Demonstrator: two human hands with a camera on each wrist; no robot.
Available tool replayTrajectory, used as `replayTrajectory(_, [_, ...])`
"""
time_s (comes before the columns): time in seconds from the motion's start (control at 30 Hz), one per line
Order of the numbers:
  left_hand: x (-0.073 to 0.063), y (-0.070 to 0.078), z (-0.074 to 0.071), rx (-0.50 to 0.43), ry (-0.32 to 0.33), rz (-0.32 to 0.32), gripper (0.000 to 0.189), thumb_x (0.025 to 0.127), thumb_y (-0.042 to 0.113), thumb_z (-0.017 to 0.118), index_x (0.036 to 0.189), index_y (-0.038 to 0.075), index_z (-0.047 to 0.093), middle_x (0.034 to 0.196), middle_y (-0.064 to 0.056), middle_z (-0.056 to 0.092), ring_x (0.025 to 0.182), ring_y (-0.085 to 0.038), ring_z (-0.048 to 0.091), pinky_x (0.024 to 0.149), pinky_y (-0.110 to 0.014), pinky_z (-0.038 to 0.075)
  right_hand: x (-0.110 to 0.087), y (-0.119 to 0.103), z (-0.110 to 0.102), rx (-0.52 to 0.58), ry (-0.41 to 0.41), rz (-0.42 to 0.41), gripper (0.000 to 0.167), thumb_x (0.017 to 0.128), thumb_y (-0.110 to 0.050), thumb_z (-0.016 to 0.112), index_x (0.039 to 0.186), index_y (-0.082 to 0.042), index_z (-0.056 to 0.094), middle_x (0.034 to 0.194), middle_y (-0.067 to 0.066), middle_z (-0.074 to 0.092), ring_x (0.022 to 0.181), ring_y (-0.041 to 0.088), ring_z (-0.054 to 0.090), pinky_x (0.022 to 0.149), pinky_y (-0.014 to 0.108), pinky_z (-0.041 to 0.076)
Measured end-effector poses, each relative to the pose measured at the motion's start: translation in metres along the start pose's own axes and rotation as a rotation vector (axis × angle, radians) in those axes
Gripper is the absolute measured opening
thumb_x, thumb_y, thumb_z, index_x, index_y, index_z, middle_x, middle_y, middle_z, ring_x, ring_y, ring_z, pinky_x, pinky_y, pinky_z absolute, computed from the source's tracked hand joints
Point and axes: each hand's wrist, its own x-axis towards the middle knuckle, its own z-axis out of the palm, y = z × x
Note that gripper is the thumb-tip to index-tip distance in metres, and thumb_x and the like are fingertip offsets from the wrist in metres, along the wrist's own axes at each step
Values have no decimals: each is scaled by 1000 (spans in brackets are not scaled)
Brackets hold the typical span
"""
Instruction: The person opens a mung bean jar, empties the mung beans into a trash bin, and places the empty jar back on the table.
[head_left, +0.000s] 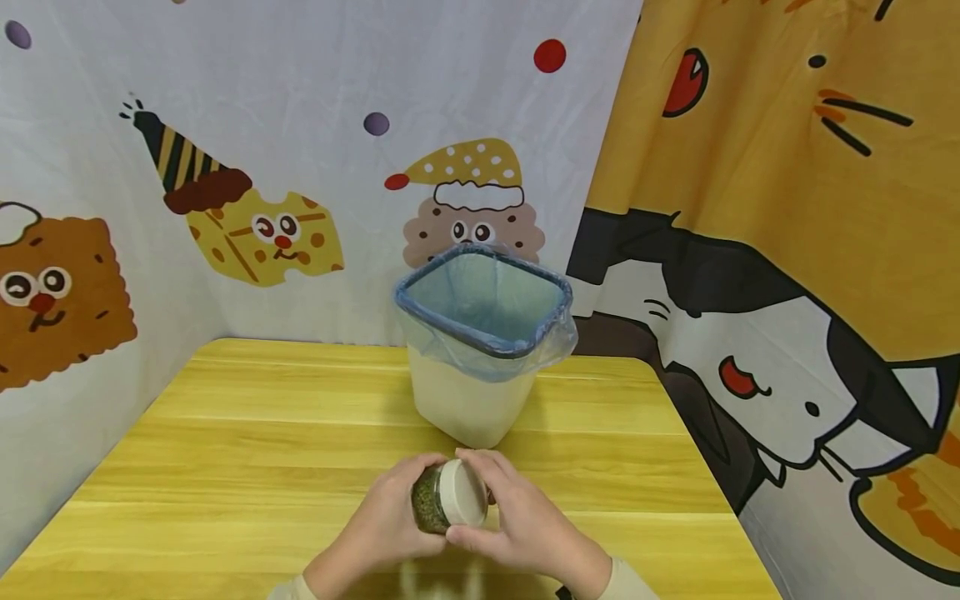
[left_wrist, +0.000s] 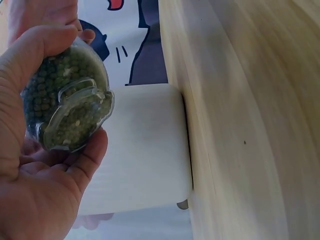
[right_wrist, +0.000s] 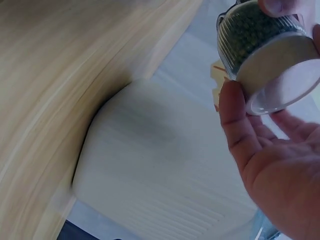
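Both hands hold a clear jar of small green grains, tipped on its side above the front of the table. My left hand grips the glass body, thumb on one side and fingers on the other. Around the white lid curl the thumb and fingers of my right hand. The ridged glass and the lid's flat top show in the right wrist view. Facing the left wrist camera is the jar's base, with green grains behind it.
A whitish bin stands on the wooden table just beyond the hands. Its blue plastic liner is folded over the rim. Cartoon-printed cloth hangs behind the table, and a yellow printed cloth hangs at the right.
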Motion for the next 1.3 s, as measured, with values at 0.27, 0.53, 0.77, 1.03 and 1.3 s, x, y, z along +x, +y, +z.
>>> replayTrajectory(0.27, [0,4,1,32,14,14,85,60,18,102,135,6,65,119,-1,73,102,-14,68,84,-30,61,3,-2,1,36,16,153,84,91,-57,81,151,-4,56,137,6,68,87,2,60,75,24,58])
replayTrajectory(0.53, [0,4,0,57,18,27,88,54,13,100,135,5,65,121,-3,73,104,-15,68,85,-32,62,1,-1,1,2,26,63,79,92,-54,82,152,-11,54,141,4,64,97,8,63,77,25,60])
replayTrajectory(0.77, [0,2,3,71,53,22,90,53,13,101,135,6,65,119,-3,73,103,-15,69,85,-33,63,0,-3,1,-31,34,57,85,92,-57,79,157,-10,50,148,5,61,107,9,65,86,30,61])
replayTrajectory(1.03, [1,4,3,94,74,34,86,57,18,102,134,7,65,119,-1,73,104,-14,68,85,-35,63,3,-2,3,11,40,142,88,90,-56,82,153,-1,53,139,13,67,85,1,61,71,21,56])
replayTrajectory(1.3, [-1,5,2,101,59,2,90,54,15,101,136,8,64,120,-1,72,104,-14,67,84,-33,62,2,-2,3,-31,26,84,83,95,-55,78,157,-7,51,145,6,65,99,9,62,77,23,56])
